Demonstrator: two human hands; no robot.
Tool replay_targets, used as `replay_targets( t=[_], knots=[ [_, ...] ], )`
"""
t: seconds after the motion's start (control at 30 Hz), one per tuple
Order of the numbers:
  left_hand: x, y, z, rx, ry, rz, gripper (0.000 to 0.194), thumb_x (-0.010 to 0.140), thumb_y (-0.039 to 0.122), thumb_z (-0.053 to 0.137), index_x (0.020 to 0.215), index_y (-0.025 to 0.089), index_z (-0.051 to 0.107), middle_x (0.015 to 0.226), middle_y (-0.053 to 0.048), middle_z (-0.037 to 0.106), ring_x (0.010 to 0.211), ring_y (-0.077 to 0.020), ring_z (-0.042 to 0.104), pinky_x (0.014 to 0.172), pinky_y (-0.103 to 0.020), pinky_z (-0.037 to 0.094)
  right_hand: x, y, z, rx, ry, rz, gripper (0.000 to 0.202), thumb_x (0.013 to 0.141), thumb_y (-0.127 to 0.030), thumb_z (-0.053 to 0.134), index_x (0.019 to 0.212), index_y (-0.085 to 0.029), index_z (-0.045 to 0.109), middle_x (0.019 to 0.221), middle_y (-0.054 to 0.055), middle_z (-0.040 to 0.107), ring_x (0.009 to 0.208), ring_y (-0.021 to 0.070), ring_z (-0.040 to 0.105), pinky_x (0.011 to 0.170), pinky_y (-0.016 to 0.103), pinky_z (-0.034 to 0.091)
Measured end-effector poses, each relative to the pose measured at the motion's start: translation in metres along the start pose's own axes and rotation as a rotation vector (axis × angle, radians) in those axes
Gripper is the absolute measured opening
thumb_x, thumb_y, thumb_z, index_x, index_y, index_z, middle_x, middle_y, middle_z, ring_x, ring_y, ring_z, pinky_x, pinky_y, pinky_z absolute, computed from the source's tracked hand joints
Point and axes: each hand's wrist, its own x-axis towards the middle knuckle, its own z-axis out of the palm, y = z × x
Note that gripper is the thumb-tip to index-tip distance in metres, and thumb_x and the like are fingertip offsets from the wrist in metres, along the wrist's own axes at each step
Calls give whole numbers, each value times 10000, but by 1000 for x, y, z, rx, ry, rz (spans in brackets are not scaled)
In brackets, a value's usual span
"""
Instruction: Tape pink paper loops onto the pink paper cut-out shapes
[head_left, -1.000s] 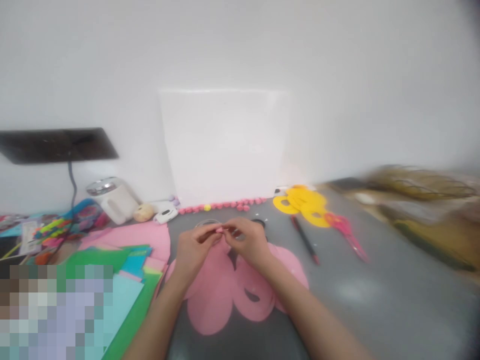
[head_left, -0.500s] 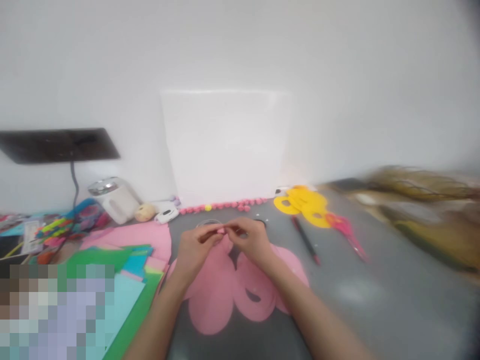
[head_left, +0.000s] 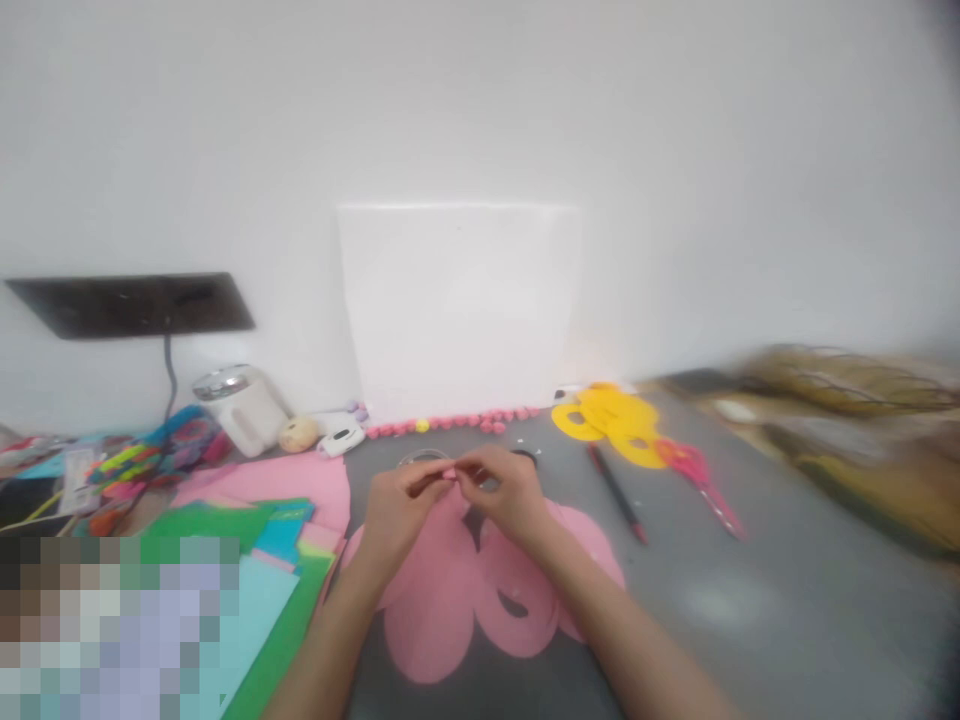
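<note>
My left hand [head_left: 409,500] and my right hand [head_left: 502,490] meet fingertip to fingertip over the grey table. Between them they pinch a small pink piece [head_left: 449,474], its shape partly covered by my fingers. Pink paper petals [head_left: 431,620] lie spread out beneath my hands and wrists. One petal [head_left: 536,625], on the right, has an opening cut through it. Behind my hands a row of small pink rolled pieces [head_left: 457,419], with a yellow one [head_left: 422,426] among them, runs along the foot of a white board [head_left: 461,310].
Yellow paper shapes [head_left: 611,415], pink scissors [head_left: 697,475] and a dark pen [head_left: 619,498] lie to the right. At the left are stacked coloured papers [head_left: 262,600], a white device [head_left: 241,410] and a white case [head_left: 343,436]. A brown bundle [head_left: 847,380] sits far right.
The whole view has shifted, so everything appears slightly lower and further right. Both hands keep their pinch on the small pink piece, with little change in the fingers.
</note>
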Motion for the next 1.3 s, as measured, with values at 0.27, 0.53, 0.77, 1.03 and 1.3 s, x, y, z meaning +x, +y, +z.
replay_targets(
  t=[0.27, 0.53, 0.77, 1.03, 1.3],
  knots=[
    [-2, 5, 0, 32, 0, 63, 151, 724, 203, 619, 809, 249, 736, 857, -8, 745, 816, -210, 681, 776, -318, 534, 1, -2, -1, 48, 6, 36, 150, 720, -139, 529, 731, -187, 671, 648, 26, 667, 569, 127, 605, 567, 225, 503],
    [0, 1, -1, 35, -2, 46, 159, 728, 196, 616, 826, 238, 734, 880, -11, 743, 848, -208, 676, 782, -310, 528, 3, -1, -3, 74, -28, 31, 166, 752, -139, 525, 757, -183, 685, 666, 28, 677, 596, 129, 613, 572, 223, 498],
    [0, 0, -2, 58, -18, 75, 156, 747, 228, 603, 836, 242, 731, 907, -18, 738, 854, -212, 674, 775, -318, 533, 3, 0, -4, 81, -19, 29, 150, 759, -155, 551, 736, -193, 695, 680, 29, 697, 605, 134, 622, 569, 225, 497],
    [0, -3, -2, -30, 0, 43, 159, 727, 251, 623, 837, 237, 736, 908, -26, 738, 846, -220, 680, 781, -337, 549, 7, -10, -9, 290, 12, 267, 113, 711, -178, 602, 707, -203, 711, 680, 15, 716, 606, 162, 663, 572, 244, 544],
    [0, -1, -3, -22, -21, 64, 156, 745, 255, 614, 847, 246, 732, 925, -18, 735, 859, -217, 677, 798, -339, 543, 8, -11, -10, 270, -26, 289, 130, 696, -140, 608, 706, -201, 722, 683, 17, 717, 619, 156, 659, 581, 231, 533]
  ],
)
